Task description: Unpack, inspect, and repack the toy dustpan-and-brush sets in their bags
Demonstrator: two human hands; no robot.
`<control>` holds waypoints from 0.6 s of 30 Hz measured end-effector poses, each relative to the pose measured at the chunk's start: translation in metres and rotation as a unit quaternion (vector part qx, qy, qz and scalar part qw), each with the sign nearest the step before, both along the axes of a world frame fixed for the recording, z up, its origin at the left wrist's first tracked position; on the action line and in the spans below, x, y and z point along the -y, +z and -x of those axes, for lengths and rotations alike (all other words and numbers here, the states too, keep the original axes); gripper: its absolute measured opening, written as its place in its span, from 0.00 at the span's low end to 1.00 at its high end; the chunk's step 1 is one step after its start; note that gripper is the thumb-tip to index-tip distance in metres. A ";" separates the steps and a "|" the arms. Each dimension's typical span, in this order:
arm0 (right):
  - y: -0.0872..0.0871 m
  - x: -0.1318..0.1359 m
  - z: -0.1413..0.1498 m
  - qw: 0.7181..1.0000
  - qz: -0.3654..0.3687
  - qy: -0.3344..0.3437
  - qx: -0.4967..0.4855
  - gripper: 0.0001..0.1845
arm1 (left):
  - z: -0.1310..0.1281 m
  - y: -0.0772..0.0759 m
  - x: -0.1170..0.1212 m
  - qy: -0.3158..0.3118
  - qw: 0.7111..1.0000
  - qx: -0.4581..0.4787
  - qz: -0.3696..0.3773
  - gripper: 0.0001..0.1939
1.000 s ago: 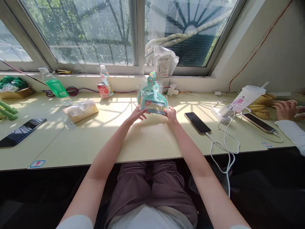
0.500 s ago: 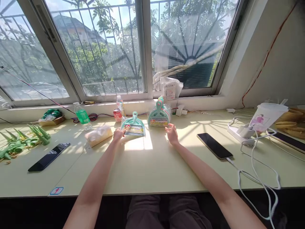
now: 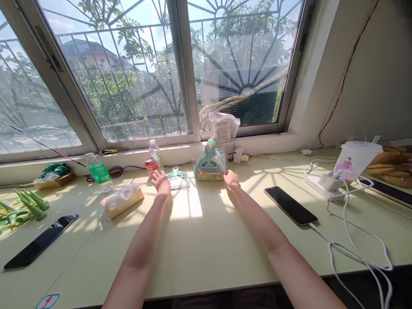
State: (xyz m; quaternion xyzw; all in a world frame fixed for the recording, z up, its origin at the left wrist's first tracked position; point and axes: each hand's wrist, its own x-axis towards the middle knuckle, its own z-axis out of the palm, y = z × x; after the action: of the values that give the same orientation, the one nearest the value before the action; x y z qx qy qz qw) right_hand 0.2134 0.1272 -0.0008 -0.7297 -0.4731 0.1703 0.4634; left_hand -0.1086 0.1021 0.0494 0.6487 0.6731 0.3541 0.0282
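A green dustpan (image 3: 179, 179) in clear wrapping lies tilted back on the table. My left hand (image 3: 161, 182) is at its left side, fingers apart, close to a red drink can (image 3: 151, 166); whether it touches the dustpan is hard to see. To the right, several wrapped dustpan-and-brush sets (image 3: 210, 165) stand upright together, a grey-bristled brush showing in the front one. My right hand (image 3: 231, 178) has its fingers curled at the lower right edge of these sets, gripping that edge.
A tissue pack (image 3: 122, 201), green-labelled bottle (image 3: 99, 172) and phone (image 3: 41, 240) are on the left. Another phone (image 3: 290, 206) on a white cable, a power strip (image 3: 322, 184) and a plastic cup (image 3: 357, 159) are on the right. The window sill (image 3: 267, 139) runs behind.
The single dustpan has gone from raised in my left hand to leaning back lower on the table, and the left fingers have spread. My right hand has closed in on the upright sets.
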 end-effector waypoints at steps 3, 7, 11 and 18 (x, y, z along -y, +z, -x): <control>-0.002 0.007 0.002 1.000 -0.011 0.009 0.007 0.07 | -0.027 -0.009 0.003 -0.023 0.998 -0.032 -0.056 0.20; -0.006 0.029 0.006 0.997 -0.063 0.018 0.034 0.07 | -0.061 -0.024 0.013 -0.102 0.993 0.012 -0.058 0.15; -0.010 0.060 0.001 0.995 -0.068 0.036 0.056 0.06 | -0.086 -0.042 0.023 -0.121 0.978 0.169 -0.005 0.20; -0.013 0.096 -0.007 0.988 -0.053 0.089 0.112 0.03 | -0.097 -0.060 0.042 -0.191 0.902 0.374 0.103 0.27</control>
State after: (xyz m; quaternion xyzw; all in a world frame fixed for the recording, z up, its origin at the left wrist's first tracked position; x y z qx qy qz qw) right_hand 0.2203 0.0311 -0.0139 -0.6734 -0.5938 0.1027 0.4283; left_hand -0.0112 0.0597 -0.0106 0.5783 0.5090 0.4872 0.4111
